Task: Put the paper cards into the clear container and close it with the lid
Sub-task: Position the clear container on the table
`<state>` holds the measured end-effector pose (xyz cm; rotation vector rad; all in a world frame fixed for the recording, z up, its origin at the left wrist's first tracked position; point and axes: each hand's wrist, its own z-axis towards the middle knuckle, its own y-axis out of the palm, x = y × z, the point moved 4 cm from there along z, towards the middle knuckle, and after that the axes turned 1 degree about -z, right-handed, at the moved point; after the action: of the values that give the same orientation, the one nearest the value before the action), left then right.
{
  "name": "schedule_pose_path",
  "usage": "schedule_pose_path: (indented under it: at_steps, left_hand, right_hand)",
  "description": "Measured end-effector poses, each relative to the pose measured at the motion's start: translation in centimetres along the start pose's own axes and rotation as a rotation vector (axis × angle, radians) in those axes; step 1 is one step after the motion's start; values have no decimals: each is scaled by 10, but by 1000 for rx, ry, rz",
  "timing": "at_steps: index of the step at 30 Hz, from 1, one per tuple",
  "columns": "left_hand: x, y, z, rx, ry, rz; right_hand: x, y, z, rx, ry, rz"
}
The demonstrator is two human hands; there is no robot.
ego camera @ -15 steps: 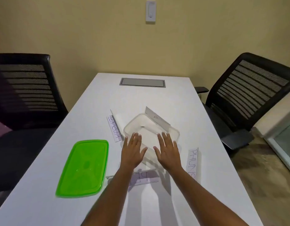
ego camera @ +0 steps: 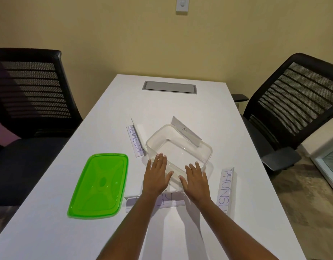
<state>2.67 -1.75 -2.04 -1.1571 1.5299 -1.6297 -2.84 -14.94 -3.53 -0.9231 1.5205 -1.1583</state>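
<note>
A clear container [ego camera: 203, 147] stands empty in the middle of the white table [ego camera: 180, 106]. My left hand [ego camera: 156, 174] and my right hand [ego camera: 195, 179] hover flat, fingers spread, over its near edge, holding nothing. Folded paper cards with handwritten names lie around it: one at its left [ego camera: 136, 141], one propped against its far right rim [ego camera: 186, 130], one at the right [ego camera: 225, 188], and one near me [ego camera: 167, 202] partly hidden by my wrists. The green lid [ego camera: 99, 184] lies flat to the left.
Black mesh office chairs stand at the left [ego camera: 30, 91] and right [ego camera: 296, 102] of the table. A grey cable hatch [ego camera: 169, 87] is set into the far end. A wall with a light switch [ego camera: 182, 5] is behind.
Both hands have drawn slightly back toward me and a little further apart over the container's near edge. The cards, lid and container lie as before.
</note>
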Motion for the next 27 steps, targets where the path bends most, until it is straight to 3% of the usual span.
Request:
schedule_pose_path:
  at_steps: [2,6,9,13,17,21,27]
  left_hand:
    - [4,-7,-4,92,20,-15]
    - [7,-12,-8,120,28,72]
    - [-2,-3,0,30,47,-43]
    - [-19,6,12,-33,37,30]
    - [-30,-6,23,-35,-51,-12]
    - [-43,-17,43,-52,-138,-126]
    - [-49,-25,63,-142,-124,-190]
  right_hand:
    - [0,0,-1,-1,6,11]
    - [2,0,0,16,-11,49]
    - [5,-1,1,18,-27,50]
    - [8,-12,4,146,-20,136]
    - [14,-23,8,266,127,298]
    - [27,-20,17,162,376,549]
    - [35,-16,27,38,470,633]
